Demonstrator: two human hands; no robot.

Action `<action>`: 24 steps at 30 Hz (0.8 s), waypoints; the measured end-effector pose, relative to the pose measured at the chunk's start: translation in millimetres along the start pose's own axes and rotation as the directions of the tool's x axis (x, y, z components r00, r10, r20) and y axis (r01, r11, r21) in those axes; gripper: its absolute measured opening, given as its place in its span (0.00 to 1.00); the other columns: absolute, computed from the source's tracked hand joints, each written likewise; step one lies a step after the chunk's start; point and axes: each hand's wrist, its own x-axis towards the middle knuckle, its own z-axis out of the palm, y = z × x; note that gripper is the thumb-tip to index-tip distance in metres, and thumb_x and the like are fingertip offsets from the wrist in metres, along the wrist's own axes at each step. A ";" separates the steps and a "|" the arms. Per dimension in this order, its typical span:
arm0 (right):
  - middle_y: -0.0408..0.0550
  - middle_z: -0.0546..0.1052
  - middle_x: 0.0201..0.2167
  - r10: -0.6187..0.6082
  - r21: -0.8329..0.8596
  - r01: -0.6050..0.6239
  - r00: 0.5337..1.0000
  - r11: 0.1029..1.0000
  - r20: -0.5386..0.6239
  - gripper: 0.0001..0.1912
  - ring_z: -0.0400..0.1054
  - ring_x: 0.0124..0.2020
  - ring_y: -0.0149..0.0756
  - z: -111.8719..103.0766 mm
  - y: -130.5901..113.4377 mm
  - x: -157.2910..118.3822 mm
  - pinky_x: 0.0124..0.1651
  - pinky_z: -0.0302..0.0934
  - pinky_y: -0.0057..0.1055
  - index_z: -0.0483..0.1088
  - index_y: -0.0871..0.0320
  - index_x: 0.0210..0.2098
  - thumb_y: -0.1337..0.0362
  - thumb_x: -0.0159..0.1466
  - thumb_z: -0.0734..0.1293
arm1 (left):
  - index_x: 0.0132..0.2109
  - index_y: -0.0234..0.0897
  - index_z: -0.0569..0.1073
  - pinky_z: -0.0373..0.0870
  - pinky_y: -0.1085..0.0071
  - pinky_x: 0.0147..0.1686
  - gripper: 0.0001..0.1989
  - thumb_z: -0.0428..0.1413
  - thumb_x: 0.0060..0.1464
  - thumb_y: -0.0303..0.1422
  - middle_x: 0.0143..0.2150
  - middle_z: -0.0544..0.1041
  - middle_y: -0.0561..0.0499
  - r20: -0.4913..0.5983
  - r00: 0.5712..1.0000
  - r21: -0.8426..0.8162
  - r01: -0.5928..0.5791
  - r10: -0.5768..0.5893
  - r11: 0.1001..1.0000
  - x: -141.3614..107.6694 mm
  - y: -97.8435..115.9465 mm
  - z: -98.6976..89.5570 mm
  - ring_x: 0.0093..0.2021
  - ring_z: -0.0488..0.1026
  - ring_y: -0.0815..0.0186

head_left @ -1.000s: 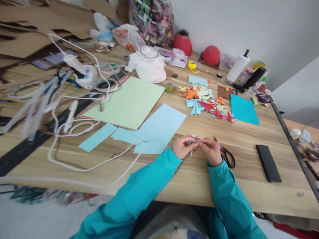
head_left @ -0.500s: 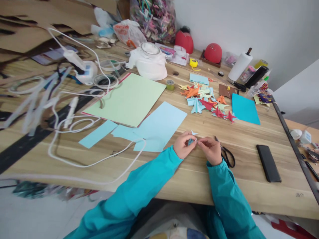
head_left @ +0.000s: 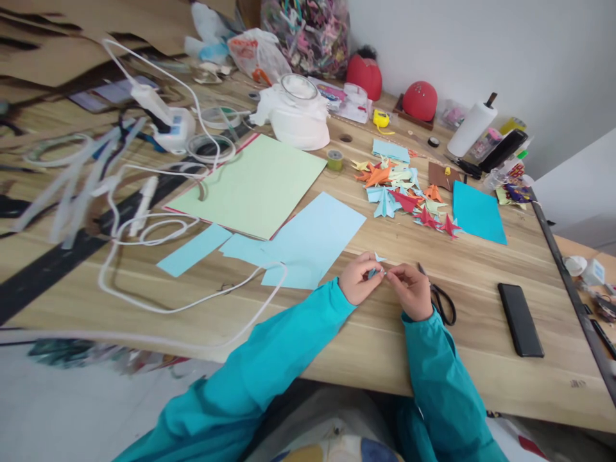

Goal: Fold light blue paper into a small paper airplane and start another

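Note:
Between my fingertips is a small light-blue folded paper [head_left: 380,258], mostly hidden by the fingers. My left hand [head_left: 359,280] is closed around it, with a pointed tip sticking out above. My right hand [head_left: 412,292] pinches at its near right end, thumb and finger pressed together. Black-handled scissors [head_left: 447,305] lie just right of my right hand, partly behind it. Light-blue paper sheets [head_left: 317,237] spread left of my hands. Beyond them is a pile of folded paper figures [head_left: 407,201] in blue, red, orange and yellow.
A black phone [head_left: 521,319] lies at the right. A bright blue paper stack [head_left: 479,212] sits behind it. Pale green sheets [head_left: 260,186] and a looping white cable [head_left: 158,311] cover the left. A white bundle [head_left: 301,122] and red domes [head_left: 419,101] stand farther back.
The camera view has shifted slightly, so the table things appear a little to the right. Both hands keep hold of the folded paper, fingertips close together, with little other movement.

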 end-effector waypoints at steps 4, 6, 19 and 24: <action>0.45 0.74 0.25 -0.014 -0.027 0.014 1.000 1.000 0.000 0.05 0.67 0.27 0.31 -0.5 -2.2 0.3 0.31 0.63 0.28 0.71 0.58 0.28 0.63 0.58 0.66 | 0.27 0.33 0.69 0.57 0.75 0.24 0.08 0.51 0.52 0.31 0.29 0.62 0.52 0.041 0.999 0.030 -0.004 0.003 1.000 -0.2 1.6 -1.5 0.26 0.60 0.72; 0.45 0.74 0.25 -0.017 -0.036 0.017 1.000 0.999 0.002 0.05 0.67 0.27 0.31 -0.7 -2.9 0.4 0.31 0.63 0.28 0.71 0.58 0.28 0.63 0.58 0.66 | 0.27 0.33 0.69 0.57 0.74 0.24 0.08 0.51 0.52 0.31 0.29 0.62 0.52 0.064 0.998 0.038 0.000 -0.002 0.999 -0.4 1.5 -2.0 0.26 0.60 0.72; 0.47 0.76 0.25 -0.060 -0.075 0.060 0.998 0.995 0.002 0.05 0.68 0.27 0.32 -3.5 -8.5 0.4 0.30 0.64 0.29 0.72 0.58 0.28 0.64 0.57 0.66 | 0.25 0.33 0.68 0.63 0.69 0.37 0.09 0.49 0.51 0.28 0.31 0.66 0.49 0.130 0.990 -0.008 -0.045 0.046 0.999 0.7 -3.2 -0.7 0.35 0.66 0.66; 0.47 0.76 0.27 -0.104 -0.136 0.111 0.993 0.984 0.061 0.04 0.68 0.28 0.33 -9.5 -10.1 -0.5 0.32 0.64 0.30 0.72 0.58 0.30 0.65 0.58 0.65 | 0.24 0.34 0.67 0.62 0.69 0.39 0.08 0.50 0.49 0.27 0.30 0.66 0.50 0.142 0.990 -0.042 -0.011 0.017 0.999 1.1 -2.7 -1.2 0.36 0.66 0.65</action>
